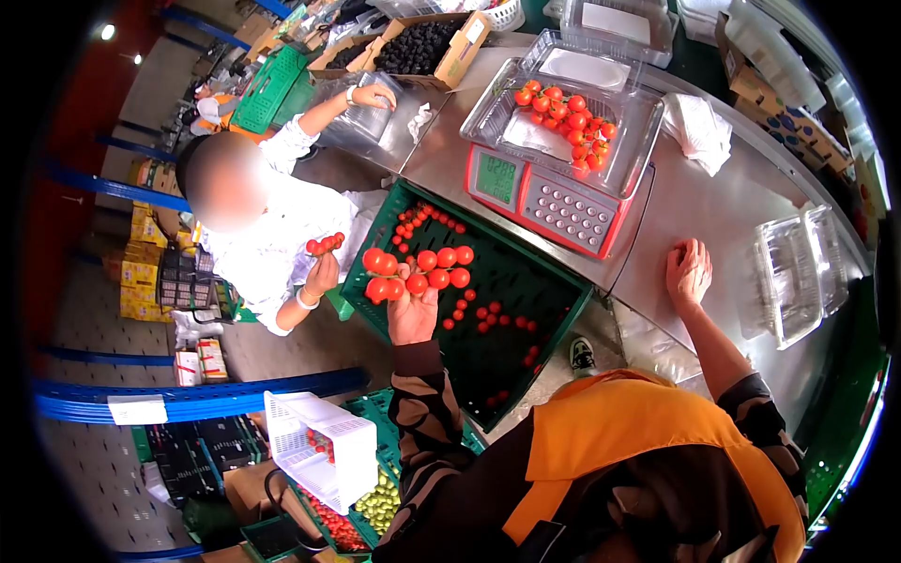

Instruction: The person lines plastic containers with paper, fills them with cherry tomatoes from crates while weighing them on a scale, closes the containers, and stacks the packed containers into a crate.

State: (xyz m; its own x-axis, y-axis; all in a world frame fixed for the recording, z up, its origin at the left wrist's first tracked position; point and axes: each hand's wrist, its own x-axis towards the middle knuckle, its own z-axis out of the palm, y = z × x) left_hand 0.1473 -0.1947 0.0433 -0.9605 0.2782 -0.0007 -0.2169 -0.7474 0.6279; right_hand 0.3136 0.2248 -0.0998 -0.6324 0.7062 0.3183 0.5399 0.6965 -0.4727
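My left hand (413, 314) is raised over the green crate (469, 371), its fingers closed on a bunch of red cherry tomatoes on the vine (438, 269). More small tomato vines (488, 317) lie in the crate below. My right hand (690, 272) rests on the steel table (676, 347), fingers loosely bent, holding nothing. Left of it stands a red scale (554, 202) with a lit display, which I cannot read surely. On the scale sits a clear plastic punnet (511, 131) with a vine of tomatoes (572, 122) inside.
Across the crate a co-worker (282, 225) in white holds a small tomato vine (326, 245). Clear clamshell boxes (793, 272) and crumpled white paper (696, 131) are on the table. Dark fruit fills a carton (422, 47) behind. A white basket (324, 450) stands lower left.
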